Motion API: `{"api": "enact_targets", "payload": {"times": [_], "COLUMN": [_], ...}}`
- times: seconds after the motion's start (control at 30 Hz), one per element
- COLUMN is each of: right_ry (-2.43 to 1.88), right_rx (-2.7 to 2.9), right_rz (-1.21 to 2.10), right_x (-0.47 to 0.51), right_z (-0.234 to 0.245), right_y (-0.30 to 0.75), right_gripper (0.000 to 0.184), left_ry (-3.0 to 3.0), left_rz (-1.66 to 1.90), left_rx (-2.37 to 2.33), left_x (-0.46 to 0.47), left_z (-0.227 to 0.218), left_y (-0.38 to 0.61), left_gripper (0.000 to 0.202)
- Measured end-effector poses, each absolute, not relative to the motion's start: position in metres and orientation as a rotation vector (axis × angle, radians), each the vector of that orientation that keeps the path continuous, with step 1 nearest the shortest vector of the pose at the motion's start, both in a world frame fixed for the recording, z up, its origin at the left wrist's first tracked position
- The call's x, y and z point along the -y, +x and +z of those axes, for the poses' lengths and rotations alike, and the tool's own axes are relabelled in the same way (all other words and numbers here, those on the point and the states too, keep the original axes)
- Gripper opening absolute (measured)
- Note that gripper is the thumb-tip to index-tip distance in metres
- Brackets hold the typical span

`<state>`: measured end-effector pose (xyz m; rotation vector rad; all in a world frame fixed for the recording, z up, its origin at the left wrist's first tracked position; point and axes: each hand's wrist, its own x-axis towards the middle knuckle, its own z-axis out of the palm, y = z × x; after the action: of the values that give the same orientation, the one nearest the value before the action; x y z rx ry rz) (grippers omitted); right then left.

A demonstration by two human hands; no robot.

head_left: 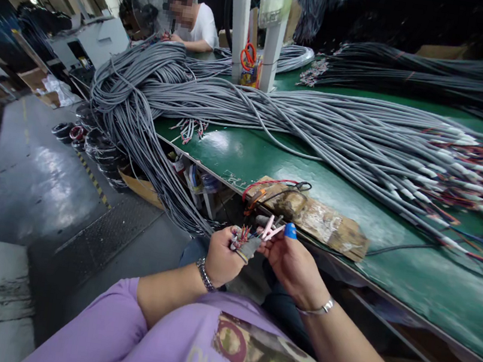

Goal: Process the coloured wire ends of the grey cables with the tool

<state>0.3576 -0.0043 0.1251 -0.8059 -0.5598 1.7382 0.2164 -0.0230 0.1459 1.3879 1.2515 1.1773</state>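
Note:
My left hand (221, 257) is closed around the end of a grey cable (248, 247) whose thin coloured wires stick out near my thumb. My right hand (291, 262), with a blue cover on one fingertip (291, 231), pinches a small pale pink part (269, 231) at the wire ends. Both hands meet just below the front edge of the green table (413, 273). A metal watch band sits on my left wrist and a bracelet on my right.
A taped cardboard pad (322, 218) with red and black leads lies on the table edge. A big bundle of grey cables (279, 114) spans the table and droops to the floor at left. A seated person (192, 19) works behind, near a white post (239, 20) and a fan.

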Motion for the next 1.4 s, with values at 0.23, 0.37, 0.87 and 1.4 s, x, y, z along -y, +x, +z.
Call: {"api": "enact_targets", "payload": {"times": [0.23,0.37,0.87,1.4], "right_ry": [-0.741,-0.755,-0.753,-1.169], "right_rx": [0.490,0.435,0.368,0.383], "right_rz": [1.773,1.704,1.827,1.678], "right_x": [-0.004,-0.007,0.008,0.035], "right_z": [0.119,0.118,0.110,0.050], "right_y": [0.356,0.352,0.364,0.406], "right_gripper": [0.048,0.044,0.046,0.048], "left_ry": [1.481,1.515,1.237,1.116], "left_rz": [1.125,1.121,1.115,1.226], "left_rx": [-1.273,-1.276,-1.271,-1.211], "left_x": [0.022,0.023,0.023,0.005], "left_z": [0.137,0.136,0.145,0.121], "left_y": [0.217,0.217,0.202,0.190], "left_gripper": [0.024,0.026,0.037,0.041]}}
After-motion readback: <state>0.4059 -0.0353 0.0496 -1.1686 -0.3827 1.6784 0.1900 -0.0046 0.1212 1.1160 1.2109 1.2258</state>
